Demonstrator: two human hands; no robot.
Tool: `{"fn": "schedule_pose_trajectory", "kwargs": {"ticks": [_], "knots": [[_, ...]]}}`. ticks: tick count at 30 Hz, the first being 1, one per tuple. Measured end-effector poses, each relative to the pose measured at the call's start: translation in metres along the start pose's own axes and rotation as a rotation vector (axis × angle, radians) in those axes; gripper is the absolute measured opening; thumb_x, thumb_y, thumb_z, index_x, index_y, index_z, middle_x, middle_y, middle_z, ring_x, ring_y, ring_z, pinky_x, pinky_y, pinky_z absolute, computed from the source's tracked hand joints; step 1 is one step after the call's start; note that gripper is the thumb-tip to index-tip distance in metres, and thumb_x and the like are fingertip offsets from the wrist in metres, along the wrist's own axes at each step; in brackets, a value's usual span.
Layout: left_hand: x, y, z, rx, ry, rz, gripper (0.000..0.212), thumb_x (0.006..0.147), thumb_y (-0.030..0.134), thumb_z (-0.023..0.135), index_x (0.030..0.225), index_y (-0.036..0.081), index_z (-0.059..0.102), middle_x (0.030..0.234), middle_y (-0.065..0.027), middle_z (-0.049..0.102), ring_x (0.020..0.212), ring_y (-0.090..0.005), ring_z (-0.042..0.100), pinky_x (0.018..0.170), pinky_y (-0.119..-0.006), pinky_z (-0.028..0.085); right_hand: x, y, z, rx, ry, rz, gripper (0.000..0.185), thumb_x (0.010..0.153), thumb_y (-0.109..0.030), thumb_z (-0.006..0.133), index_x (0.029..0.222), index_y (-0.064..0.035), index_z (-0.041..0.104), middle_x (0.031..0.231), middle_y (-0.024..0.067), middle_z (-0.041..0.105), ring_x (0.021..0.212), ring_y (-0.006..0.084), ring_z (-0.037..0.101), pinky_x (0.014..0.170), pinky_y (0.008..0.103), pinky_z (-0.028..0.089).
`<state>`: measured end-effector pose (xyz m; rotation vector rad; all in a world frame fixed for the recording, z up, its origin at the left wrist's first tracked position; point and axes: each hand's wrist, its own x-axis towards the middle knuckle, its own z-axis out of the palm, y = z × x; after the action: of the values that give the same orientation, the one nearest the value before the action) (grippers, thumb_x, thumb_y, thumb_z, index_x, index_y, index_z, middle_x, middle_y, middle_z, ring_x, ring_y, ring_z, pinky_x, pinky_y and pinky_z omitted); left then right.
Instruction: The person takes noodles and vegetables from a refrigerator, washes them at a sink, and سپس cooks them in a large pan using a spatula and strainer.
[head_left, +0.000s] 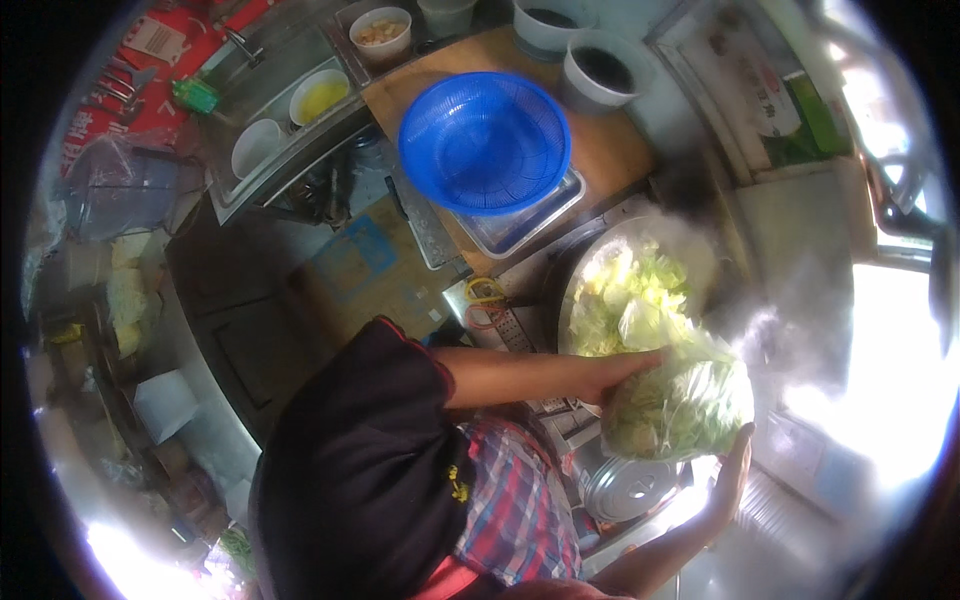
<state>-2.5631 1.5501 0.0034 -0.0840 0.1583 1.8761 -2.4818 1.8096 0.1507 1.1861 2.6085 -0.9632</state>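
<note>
A clear plastic bag (679, 409) of chopped leafy greens is tilted over the near edge of a large steaming wok (694, 251). My left hand (619, 376) grips the bag at its side near the mouth. Against the bag's far lower end, my right hand (736, 461) presses with palm and fingers. Pale green cut leaves (637, 292) lie heaped in the wok, right up to the bag's mouth. Steam blurs the wok's right rim.
A blue plastic colander (484, 142) rests on a scale (517, 229) atop a wooden board (615, 146). Two tubs of dark contents, one a white tub (604, 71), stand behind. Scissors (486, 289) lie beside the wok. A round metal lid (631, 489) sits below the bag.
</note>
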Motion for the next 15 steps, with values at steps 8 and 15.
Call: {"fn": "schedule_pose_trajectory", "kwargs": {"ticks": [8,15], "knots": [[0.009,0.003,-0.02,-0.134,0.028,-0.007,0.079,0.088,0.074,0.044,0.138,0.013,0.05,0.136,-0.0123,0.054,0.121,-0.0304,0.055,0.103,-0.05,0.044,-0.012,-0.043,0.045,0.15,0.091,-0.046,0.072,0.096,-0.051,0.053,0.147,-0.0025,0.039,0.148,0.0182,0.039,0.136,0.0286,0.039,0.112,0.0406,0.029],[-0.01,0.018,0.013,-0.278,0.057,-0.05,0.067,0.092,0.066,0.042,0.132,0.014,0.053,0.13,-0.0088,0.057,0.119,-0.0281,0.056,0.105,-0.05,0.042,-0.006,-0.027,0.076,0.139,0.42,-0.441,0.027,0.095,-0.021,0.064,0.112,-0.0004,0.068,0.084,0.0017,0.069,0.078,0.0081,0.059,0.071,0.0242,0.048]]}}
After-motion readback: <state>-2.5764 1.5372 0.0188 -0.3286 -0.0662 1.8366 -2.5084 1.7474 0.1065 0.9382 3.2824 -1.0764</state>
